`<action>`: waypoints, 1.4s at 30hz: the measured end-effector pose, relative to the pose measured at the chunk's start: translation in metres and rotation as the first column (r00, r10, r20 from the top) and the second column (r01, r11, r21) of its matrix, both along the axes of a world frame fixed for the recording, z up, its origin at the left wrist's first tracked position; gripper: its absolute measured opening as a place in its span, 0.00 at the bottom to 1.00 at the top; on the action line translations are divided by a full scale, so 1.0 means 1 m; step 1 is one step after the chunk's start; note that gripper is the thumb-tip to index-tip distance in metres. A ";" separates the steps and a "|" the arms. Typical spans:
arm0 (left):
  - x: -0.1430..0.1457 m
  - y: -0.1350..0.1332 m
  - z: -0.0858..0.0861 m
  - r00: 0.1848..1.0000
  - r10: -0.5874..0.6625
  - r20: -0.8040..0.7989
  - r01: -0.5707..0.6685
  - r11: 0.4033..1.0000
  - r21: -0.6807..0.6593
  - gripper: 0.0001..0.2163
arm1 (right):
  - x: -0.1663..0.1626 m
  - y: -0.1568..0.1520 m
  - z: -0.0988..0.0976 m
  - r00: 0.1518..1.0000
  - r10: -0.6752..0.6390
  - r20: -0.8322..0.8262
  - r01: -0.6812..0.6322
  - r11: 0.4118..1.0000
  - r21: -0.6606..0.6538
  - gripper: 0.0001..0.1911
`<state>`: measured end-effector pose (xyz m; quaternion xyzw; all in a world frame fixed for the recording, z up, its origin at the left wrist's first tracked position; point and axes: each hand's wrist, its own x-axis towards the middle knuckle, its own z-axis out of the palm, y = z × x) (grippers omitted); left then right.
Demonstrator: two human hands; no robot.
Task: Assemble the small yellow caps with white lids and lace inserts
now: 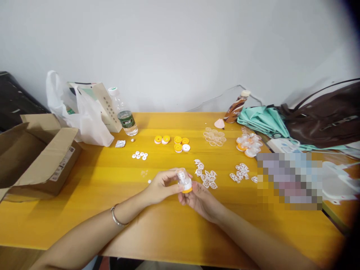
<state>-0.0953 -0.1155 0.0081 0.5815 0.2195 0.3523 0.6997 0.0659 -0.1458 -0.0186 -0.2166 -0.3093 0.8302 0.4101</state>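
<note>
Between both hands, above the middle of the table, is a small clear plastic dome (184,179) with a white and orange base, tilted slightly. My left hand (164,184) pinches it from the left, thumb across its front. Fingers of my right hand (199,197) close around its base from the right and below. White leaf-shaped openwork pieces (206,177) lie just right of the hands. Beyond the hands sit orange and white round caps (178,140) in small groups. Left of them are several small white discs (140,155) and tiny clear bits (144,173).
On the left stand an open cardboard box (42,157), a white plastic bag (87,120) and a water bottle (125,116). Clear rings (214,137), finished-looking domes (249,144) and more leaf pieces (240,173) lie right. A brown bottle (237,107), green fabric (264,120) and dark bag (326,116) stand behind.
</note>
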 end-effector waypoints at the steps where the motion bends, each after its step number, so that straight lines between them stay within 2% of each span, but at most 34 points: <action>1: 0.000 0.000 0.000 1.000 -0.011 0.000 0.011 1.000 -0.005 0.15 | 0.000 0.000 0.000 1.000 0.013 -0.014 -0.013 1.000 -0.017 0.21; 5: -0.002 0.001 -0.005 0.999 0.019 -0.047 -0.017 1.000 0.026 0.16 | 0.000 0.002 0.003 0.999 0.023 -0.031 -0.023 0.999 -0.023 0.19; 10: 0.002 -0.002 -0.011 0.983 0.162 -0.084 -0.155 0.984 0.093 0.16 | 0.002 0.007 0.004 1.000 -0.027 0.011 0.028 1.000 -0.015 0.15; 14: 0.004 -0.005 -0.011 0.960 0.273 -0.067 -0.267 0.960 0.089 0.21 | 0.001 0.007 0.003 0.999 -0.010 0.048 0.009 1.000 0.004 0.13; 19: -0.001 -0.006 -0.015 0.954 0.278 -0.113 -0.247 0.941 0.230 0.19 | 0.000 0.005 0.000 0.993 -0.014 0.114 0.008 0.998 0.058 0.13; 21: -0.002 -0.006 -0.019 0.938 0.316 -0.140 -0.250 0.899 0.359 0.18 | 0.001 0.006 -0.001 0.981 -0.081 0.175 0.062 0.992 0.110 0.14; 25: -0.002 -0.008 -0.027 0.898 0.384 -0.214 -0.163 0.743 0.649 0.21 | 0.006 0.014 0.001 0.891 -0.268 0.366 0.146 0.934 0.327 0.10; 28: 0.000 -0.011 -0.032 0.847 0.432 -0.309 -0.077 0.675 0.734 0.31 | 0.013 0.023 0.004 0.828 -0.390 0.402 0.186 0.869 0.459 0.10; 31: 0.002 -0.016 -0.033 0.796 0.444 -0.410 0.009 0.670 0.743 0.35 | 0.026 0.037 0.008 0.755 -0.535 0.380 0.303 0.798 0.520 0.12; 33: 0.003 -0.020 -0.032 0.780 0.393 -0.487 0.128 0.661 0.739 0.34 | 0.040 0.048 0.009 0.663 -0.641 0.387 0.366 0.728 0.580 0.13; 35: 0.003 -0.026 -0.030 0.781 0.288 -0.554 0.295 0.611 0.734 0.35 | 0.060 0.061 0.009 0.504 -0.758 0.413 0.385 0.626 0.679 0.16; 37: 0.004 -0.030 -0.028 0.778 0.157 -0.609 0.462 0.515 0.723 0.36 | 0.084 0.073 0.007 0.260 -0.845 0.467 0.315 0.532 0.786 0.17; 39: 0.004 -0.034 -0.026 0.760 0.070 -0.646 0.564 0.423 0.710 0.35 | 0.108 0.084 0.003 -0.057 -0.879 0.473 0.209 0.453 0.867 0.18; 40: 0.004 -0.035 -0.025 0.755 0.053 -0.654 0.585 0.398 0.707 0.34 | 0.120 0.089 0.001 -0.210 -0.864 0.457 0.149 0.434 0.889 0.18; 41: 0.005 -0.035 -0.024 0.754 0.048 -0.655 0.590 0.387 0.708 0.33 | 0.131 0.092 -0.002 -0.320 -0.824 0.468 0.114 0.456 0.882 0.19; 42: 0.005 -0.036 -0.023 0.757 0.050 -0.652 0.588 0.386 0.711 0.32 | 0.140 0.095 -0.005 -0.376 -0.774 0.509 0.095 0.515 0.852 0.19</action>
